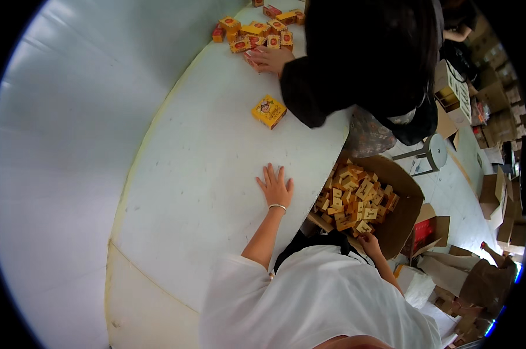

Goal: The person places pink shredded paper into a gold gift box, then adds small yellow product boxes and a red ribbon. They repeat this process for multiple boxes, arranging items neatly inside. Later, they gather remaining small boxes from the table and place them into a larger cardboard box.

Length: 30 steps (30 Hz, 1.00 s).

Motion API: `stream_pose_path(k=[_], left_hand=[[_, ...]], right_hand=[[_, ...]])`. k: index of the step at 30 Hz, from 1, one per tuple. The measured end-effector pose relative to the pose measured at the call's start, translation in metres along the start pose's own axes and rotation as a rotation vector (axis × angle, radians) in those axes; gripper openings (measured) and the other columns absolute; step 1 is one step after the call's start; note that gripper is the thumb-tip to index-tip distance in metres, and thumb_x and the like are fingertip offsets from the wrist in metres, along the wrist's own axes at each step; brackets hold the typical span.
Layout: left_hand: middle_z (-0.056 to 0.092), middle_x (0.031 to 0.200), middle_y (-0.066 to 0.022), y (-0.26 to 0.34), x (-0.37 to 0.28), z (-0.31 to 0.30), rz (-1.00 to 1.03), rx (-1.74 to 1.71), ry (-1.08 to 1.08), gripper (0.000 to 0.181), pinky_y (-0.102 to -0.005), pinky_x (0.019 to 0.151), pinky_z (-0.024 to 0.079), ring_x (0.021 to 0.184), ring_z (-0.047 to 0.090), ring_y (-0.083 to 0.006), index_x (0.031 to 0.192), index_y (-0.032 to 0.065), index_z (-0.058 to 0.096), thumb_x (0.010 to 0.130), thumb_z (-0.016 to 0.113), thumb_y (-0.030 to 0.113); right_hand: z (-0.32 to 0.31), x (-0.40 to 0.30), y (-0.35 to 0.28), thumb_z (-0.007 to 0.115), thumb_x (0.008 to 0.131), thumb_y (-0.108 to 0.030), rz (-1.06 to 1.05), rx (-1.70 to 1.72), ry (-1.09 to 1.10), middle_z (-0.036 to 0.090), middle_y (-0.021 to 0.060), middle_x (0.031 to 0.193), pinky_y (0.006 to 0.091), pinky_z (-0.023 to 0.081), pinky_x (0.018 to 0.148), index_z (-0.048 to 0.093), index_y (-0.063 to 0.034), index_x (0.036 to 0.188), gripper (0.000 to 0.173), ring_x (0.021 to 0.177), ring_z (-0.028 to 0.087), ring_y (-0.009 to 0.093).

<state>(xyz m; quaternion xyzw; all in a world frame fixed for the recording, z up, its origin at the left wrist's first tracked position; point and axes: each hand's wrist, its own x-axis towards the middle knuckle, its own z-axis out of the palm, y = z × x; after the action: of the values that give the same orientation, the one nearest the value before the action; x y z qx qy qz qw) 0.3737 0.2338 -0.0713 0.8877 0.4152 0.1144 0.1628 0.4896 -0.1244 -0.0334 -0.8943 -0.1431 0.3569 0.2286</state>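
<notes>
My left hand [276, 188] lies flat on the white tabletop [193, 174], fingers spread, a bracelet at the wrist. Beyond its fingertips sits a single yellow printed box [269, 112]. My right hand [369, 245] is low at the near side of a large cardboard carton [409, 187]. Many small yellow-orange boxes [359, 198] fill that carton in a loose heap. The right fingers are bent close to the nearest small box [363, 227]; whether they grip it or the carton's edge cannot be told.
A person in dark clothes [367, 52] leans over the table's far end, one hand [271, 59] at a pile of yellow and red boxes [256, 35]. A pale wall [70, 152] borders the table's left. A stool [436, 152] and open cartons [426, 231] stand on the floor at right.
</notes>
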Motion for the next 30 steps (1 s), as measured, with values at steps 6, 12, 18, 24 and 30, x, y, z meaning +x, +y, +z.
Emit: stream_pose_path(k=[6,12,18,24,30], left_hand=[[0.025,0.133,-0.0174,-0.005,0.005,0.005,-0.014,-0.037,0.013,0.046,-0.0562,0.099,0.006,0.126,0.017,-0.033,0.118,0.0119,0.044,0.079,0.049,0.035],[0.025,0.133,-0.0172,-0.007,0.005,0.012,-0.037,-0.153,0.028,0.05,-0.056,0.099,0.006,0.126,0.017,-0.0335,0.121,0.0121,0.04,0.076,0.055,0.03],[0.018,0.136,-0.0175,0.0,0.05,-0.002,-0.025,-0.316,0.139,0.06,-0.0582,0.098,0.009,0.126,0.013,-0.0376,0.126,0.0119,0.032,0.074,0.058,0.027],[0.01,0.139,-0.0168,-0.016,0.142,-0.009,0.096,0.098,0.005,0.07,-0.06,0.097,0.009,0.127,0.009,-0.0368,0.133,0.0163,0.022,0.075,0.057,0.033],[0.01,0.139,-0.0159,-0.006,0.182,-0.029,-0.04,0.185,-0.082,0.076,-0.0606,0.097,0.011,0.129,0.007,-0.0325,0.134,0.0178,0.017,0.074,0.058,0.037]], right_hand=[[-0.001,0.016,-0.01,0.057,0.076,-0.02,0.017,-0.063,-0.028,0.058,0.0146,0.072,0.0336,0.044,0.062,0.057,0.0005,0.092,0.026,0.068,0.057,0.026],[0.007,0.019,-0.016,0.057,0.076,-0.02,-0.017,-0.052,-0.029,0.057,0.0139,0.071,0.0331,0.044,0.062,0.056,0.0008,0.093,0.027,0.068,0.057,0.025],[0.008,0.002,-0.017,0.058,0.077,-0.017,0.047,-0.042,-0.017,0.059,0.011,0.072,0.0307,0.045,0.061,0.057,-0.0004,0.091,0.022,0.065,0.056,0.019],[0.021,-0.004,-0.016,0.059,0.076,-0.018,0.029,-0.01,0.027,0.06,0.0123,0.075,0.0323,0.045,0.063,0.057,0.0001,0.091,0.023,0.069,0.058,0.023],[0.039,-0.015,0.041,0.062,0.073,-0.021,0.075,-0.002,0.177,0.059,0.0146,0.071,0.0345,0.046,0.062,0.059,-0.0017,0.084,0.022,0.067,0.057,0.024]])
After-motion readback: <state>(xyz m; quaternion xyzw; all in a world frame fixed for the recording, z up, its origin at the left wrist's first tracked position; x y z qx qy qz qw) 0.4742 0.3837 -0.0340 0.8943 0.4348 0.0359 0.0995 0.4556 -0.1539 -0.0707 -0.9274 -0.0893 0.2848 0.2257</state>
